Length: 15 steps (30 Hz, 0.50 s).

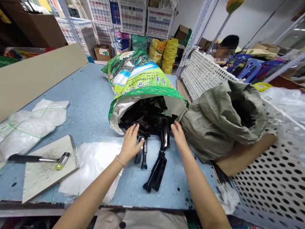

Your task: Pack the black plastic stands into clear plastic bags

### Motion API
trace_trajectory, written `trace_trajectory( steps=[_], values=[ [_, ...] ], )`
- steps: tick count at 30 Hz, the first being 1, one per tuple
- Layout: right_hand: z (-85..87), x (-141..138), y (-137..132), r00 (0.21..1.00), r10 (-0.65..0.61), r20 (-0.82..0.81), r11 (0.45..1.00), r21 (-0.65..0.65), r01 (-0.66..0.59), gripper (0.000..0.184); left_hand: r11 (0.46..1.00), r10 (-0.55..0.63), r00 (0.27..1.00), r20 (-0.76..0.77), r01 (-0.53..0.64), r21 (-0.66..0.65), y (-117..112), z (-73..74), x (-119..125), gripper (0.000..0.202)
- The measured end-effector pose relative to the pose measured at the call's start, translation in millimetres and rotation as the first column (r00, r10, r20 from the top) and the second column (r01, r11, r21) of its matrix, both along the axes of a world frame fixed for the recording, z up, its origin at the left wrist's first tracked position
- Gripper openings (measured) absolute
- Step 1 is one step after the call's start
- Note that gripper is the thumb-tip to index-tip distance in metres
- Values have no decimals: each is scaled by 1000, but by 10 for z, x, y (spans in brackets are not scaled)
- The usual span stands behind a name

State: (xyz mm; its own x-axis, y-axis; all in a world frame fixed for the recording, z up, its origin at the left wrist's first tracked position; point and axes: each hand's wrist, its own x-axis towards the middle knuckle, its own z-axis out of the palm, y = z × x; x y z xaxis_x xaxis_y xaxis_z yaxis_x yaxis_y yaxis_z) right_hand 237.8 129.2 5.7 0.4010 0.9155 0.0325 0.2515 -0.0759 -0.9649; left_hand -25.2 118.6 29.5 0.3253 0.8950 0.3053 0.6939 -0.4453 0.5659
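A green-and-white printed woven sack (140,74) lies on its side on the blue speckled workbench (90,95), its mouth spilling black plastic parts (145,117). My left hand (130,146) closes over several of these parts at the pile's front edge. My right hand (179,136) reaches the pile's right side, fingertips against a black part (165,135). Two more black parts (156,171) lie loose on the bench below. A grey-green sack (221,121) with dark contents stands to the right.
A hammer (40,159) lies on a board (49,168) at left, beside white plastic bags (28,127). A perforated white panel (269,171) borders the bench on the right. Behind it sits a person (230,41). Stacked crates (133,16) and filled sacks stand at the back.
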Motion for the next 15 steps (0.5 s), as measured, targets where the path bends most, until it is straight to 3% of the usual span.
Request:
trace_trajectory(
  steps=[3,5,7,11,13,15],
  values=[
    [-156,-91,-360,999,-17,43,1000,-16,18,72,989,-120,993,-3,119,-93,-737,22,124,45],
    [-240,-185,-523,996,-29,87,999,-44,33,68,963,-227,968,-111,207,-171,-1147,5,283,59],
    [-270,-251,-648,990,-64,124,995,-64,72,65,953,-263,939,-221,217,-209,-1380,-32,447,79],
    [-144,-245,-969,966,-146,213,981,-95,169,59,963,-222,929,-297,162,-215,-1375,-100,634,74],
    [-58,-232,-1197,955,-48,291,970,-214,115,54,966,-214,932,-293,158,-204,-1297,-129,652,64],
    [-18,-257,-1426,920,140,365,916,-401,20,50,963,-225,941,-252,176,-202,-1248,-171,648,53]
  ],
)
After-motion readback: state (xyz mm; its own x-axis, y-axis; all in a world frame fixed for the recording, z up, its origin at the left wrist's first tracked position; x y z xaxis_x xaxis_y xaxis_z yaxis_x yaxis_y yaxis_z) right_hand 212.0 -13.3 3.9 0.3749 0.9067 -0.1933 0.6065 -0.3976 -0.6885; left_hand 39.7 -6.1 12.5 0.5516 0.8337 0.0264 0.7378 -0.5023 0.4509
